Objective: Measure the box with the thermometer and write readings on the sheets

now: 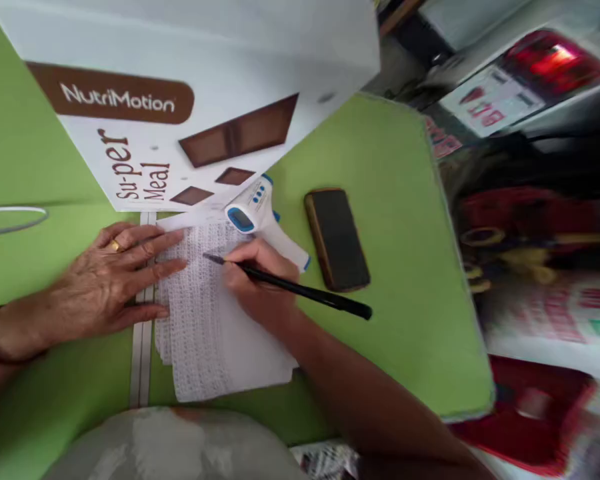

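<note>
Step in hand, as judged from posture: writing on the sheet, or tracing lines already written there; the view does not settle which. The sheet lies on the green worktop, in front of the wearer, with further sheets showing beneath its left edge. Close rows of marks cover its left part; the right part is largely bare.

Right grip: closed on the pen near the point, barrel slanting back over the wrist. The point is over the marked area; contact with the surface cannot be confirmed.

Left grip: fingers extended and spread, nothing grasped, fingertips resting at the sheet's left edge.

Adjacent items: the thermometer lies just beyond the right grip; the phone lies to its right; the box stands at the far edge of the sheet.

The next move would call for light fingertip pressure to steady the sheet, a controlled pen point, and clearance from the thermometer.
</note>
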### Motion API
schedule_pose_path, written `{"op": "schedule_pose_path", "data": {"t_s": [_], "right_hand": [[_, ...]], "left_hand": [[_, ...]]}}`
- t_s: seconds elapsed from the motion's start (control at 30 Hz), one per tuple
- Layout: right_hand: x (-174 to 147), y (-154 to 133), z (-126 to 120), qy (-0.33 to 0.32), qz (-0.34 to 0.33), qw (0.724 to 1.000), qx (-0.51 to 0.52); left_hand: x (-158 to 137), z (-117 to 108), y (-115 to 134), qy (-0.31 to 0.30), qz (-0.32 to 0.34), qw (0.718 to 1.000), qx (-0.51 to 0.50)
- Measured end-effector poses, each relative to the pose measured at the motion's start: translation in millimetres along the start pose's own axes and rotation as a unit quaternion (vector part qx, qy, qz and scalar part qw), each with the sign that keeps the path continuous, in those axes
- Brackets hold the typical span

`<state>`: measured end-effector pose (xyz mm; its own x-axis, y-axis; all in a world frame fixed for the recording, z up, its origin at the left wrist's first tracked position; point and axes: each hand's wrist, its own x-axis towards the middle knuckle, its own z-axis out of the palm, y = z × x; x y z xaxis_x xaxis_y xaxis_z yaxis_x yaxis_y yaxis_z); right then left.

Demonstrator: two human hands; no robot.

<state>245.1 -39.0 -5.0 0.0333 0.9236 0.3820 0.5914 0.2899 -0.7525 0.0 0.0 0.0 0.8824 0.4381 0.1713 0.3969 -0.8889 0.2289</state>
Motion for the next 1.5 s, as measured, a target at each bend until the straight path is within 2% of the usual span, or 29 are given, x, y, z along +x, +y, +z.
{"op": "schedule_pose_path", "data": {"t_s": [0.23,0.47,0.83,0.97,1.07,1.13,1.2,1.27,1.33,1.43,1.5], "right_hand": [[-4.1,5.0,2.5,0.023,0.034,0.999,0.02],[-4.1,4.4,2.1,0.007,0.024,0.999,0.027],[-5.3,4.2,1.1,0.022,0.001,1.0,0.01],[-7.8,5.3,-0.6,0.047,-0.04,0.998,-0.01],[-6.1,9.9,-2.6,0.018,-0.141,0.988,-0.066],[-3.4,12.8,-5.1,-0.012,-0.223,0.967,-0.12],[-1.0,13.5,-8.0,-0.064,-0.267,0.942,-0.19],[0.0,12.3,-10.4,-0.134,-0.29,0.912,-0.257],[-0.4,10.2,-11.9,-0.178,-0.301,0.887,-0.301],[-0.8,7.3,-13.6,-0.175,-0.303,0.88,-0.32],[0.8,4.7,-15.3,-0.124,-0.298,0.902,-0.288]], "left_hand": [[0.2,5.2,-2.1,0.018,-0.006,1.0,-0.017],[-0.4,7.7,-3.5,0.032,-0.008,0.999,-0.031],[-0.5,8.4,-3.7,0.038,-0.012,0.998,-0.055],[-0.4,8.3,-3.4,0.036,-0.012,0.998,-0.052],[0.1,4.2,-2.2,0.05,-0.004,0.998,-0.044],[0.2,-0.2,-1.8,0.094,-0.018,0.994,-0.061],[0.0,-3.6,-3.2,0.177,-0.054,0.98,-0.076],[-0.7,-4.2,-7.6,0.283,-0.102,0.949,-0.093],[-1.9,-1.5,-14.7,0.378,-0.147,0.904,-0.136],[-4.0,6.3,-26.3,0.439,-0.184,0.866,-0.152],[-4.5,10.6,-31.4,0.441,-0.208,0.855,-0.175]]}}
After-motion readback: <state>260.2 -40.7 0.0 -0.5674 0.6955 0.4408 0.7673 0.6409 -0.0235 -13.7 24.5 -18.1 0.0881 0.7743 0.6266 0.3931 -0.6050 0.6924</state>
